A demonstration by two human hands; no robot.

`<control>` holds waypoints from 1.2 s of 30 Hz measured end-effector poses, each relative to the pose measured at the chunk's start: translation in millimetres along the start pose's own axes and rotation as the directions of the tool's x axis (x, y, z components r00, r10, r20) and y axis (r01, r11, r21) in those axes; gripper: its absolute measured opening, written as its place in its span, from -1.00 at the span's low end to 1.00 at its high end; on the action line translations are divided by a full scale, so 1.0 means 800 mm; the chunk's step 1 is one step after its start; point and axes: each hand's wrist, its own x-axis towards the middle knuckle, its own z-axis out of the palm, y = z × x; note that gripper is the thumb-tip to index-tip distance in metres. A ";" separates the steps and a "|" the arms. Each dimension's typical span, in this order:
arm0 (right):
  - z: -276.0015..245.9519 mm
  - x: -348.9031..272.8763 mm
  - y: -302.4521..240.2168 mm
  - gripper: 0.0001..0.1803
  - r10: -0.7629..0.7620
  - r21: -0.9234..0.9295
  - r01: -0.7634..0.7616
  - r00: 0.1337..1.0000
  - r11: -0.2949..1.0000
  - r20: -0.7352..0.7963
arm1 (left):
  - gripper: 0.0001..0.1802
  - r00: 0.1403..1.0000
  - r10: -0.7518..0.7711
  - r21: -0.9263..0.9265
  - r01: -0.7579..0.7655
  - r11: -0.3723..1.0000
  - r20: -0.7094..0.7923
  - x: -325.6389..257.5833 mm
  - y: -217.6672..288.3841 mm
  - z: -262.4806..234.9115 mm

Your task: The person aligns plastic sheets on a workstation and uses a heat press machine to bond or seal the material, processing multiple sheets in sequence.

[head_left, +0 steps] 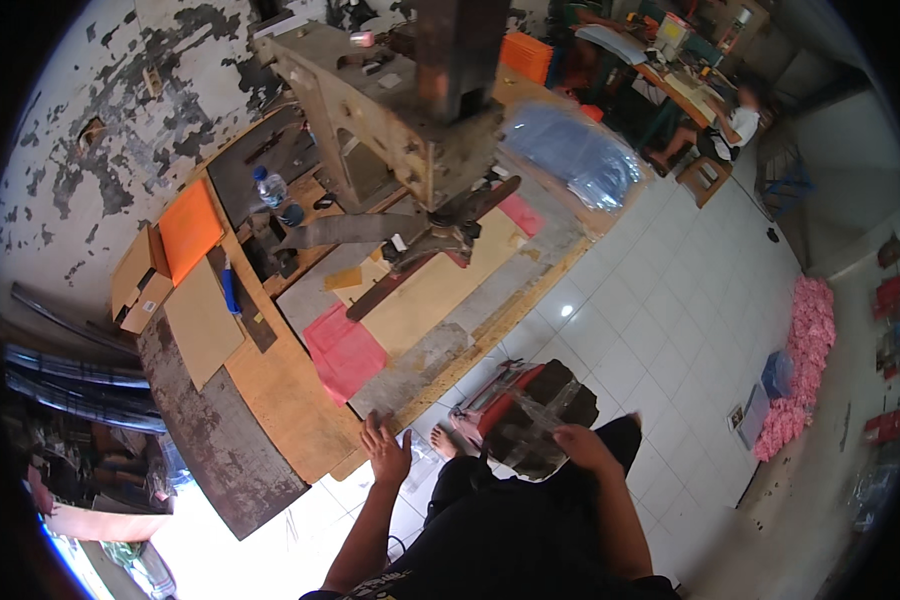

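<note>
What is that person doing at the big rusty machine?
A person sits at a workbench under a heavy rusty press. Their left hand is open at the bench edge, near a pink sheet. Their right hand rests on a stack of clear plastic pieces on their lap. Another person sits far across the tiled room.

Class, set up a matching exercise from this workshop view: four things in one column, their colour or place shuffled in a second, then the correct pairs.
Things:
1. water bottle
2. sheet on bench edge
3. board by the wall
4. left hand

Descriptions:
A. orange
B. clear with a blue cap
C. open, at the bench edge
D. pink

Pairs: 1-B, 2-D, 3-A, 4-C
</note>
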 end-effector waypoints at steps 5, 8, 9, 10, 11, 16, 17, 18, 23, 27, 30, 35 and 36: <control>-0.078 0.025 -0.030 -0.70 -0.011 -0.074 -0.011 0.958 0.997 -0.285 | -0.31 0.999 0.003 -0.051 -0.005 0.999 -0.040 0.007 -0.004 0.020; -0.134 0.048 -0.068 -0.70 0.071 -0.013 -0.081 0.928 0.997 -0.366 | -0.35 0.990 -0.058 -0.104 0.045 0.994 -0.130 0.015 0.010 0.021; -0.150 0.061 -0.067 -0.71 0.063 -0.039 -0.085 0.920 0.996 -0.386 | -0.35 0.989 -0.057 -0.118 0.041 0.992 -0.133 0.020 0.019 0.020; -0.164 0.079 -0.057 -0.72 0.015 -0.071 -0.047 0.919 0.996 -0.394 | -0.38 0.982 -0.110 -0.131 0.090 0.987 -0.152 0.023 0.025 0.021; -0.178 0.100 -0.049 -0.73 -0.010 -0.111 -0.039 0.913 0.993 -0.409 | -0.41 0.970 -0.165 -0.146 0.140 0.979 -0.176 0.026 0.031 0.023; -0.241 0.270 -0.031 -0.77 -0.390 -0.393 0.218 0.812 0.893 -0.435 | -0.55 0.881 -0.274 -0.041 0.280 0.959 -0.386 0.003 -0.005 0.088; -0.256 0.315 -0.026 -0.75 -0.499 -0.478 0.276 0.747 0.834 -0.439 | -0.57 0.850 -0.251 -0.027 0.270 0.962 -0.464 -0.001 -0.016 0.101; -0.275 0.367 -0.011 -0.67 -0.512 -0.466 0.289 0.717 0.836 -0.473 | -0.59 0.802 -0.217 -0.041 0.235 0.971 -0.557 0.007 -0.012 0.103; -0.394 0.632 0.069 -0.53 -0.636 -0.552 0.329 0.510 0.766 -0.579 | -0.60 0.550 -0.288 -0.035 0.425 0.905 -0.784 0.043 0.031 0.109; -0.432 0.702 0.134 -0.40 -0.666 -0.589 0.338 0.529 0.734 -0.526 | -0.56 0.517 -0.216 0.023 0.416 0.909 -0.829 0.049 0.025 0.130; -0.462 0.696 0.141 -0.38 -0.656 -0.479 0.460 0.627 0.747 -0.421 | -0.53 0.515 -0.164 0.073 0.408 0.910 -0.841 0.054 0.029 0.134; -0.474 0.704 0.146 -0.56 -0.705 -0.409 0.574 0.582 0.709 -0.406 | -0.58 0.503 -0.114 0.111 0.397 0.911 -0.857 0.052 0.018 0.141; -0.471 0.706 0.145 -0.62 -0.691 -0.394 0.568 0.566 0.723 -0.450 | -0.64 0.503 -0.123 0.116 0.419 0.901 -0.856 0.051 0.019 0.140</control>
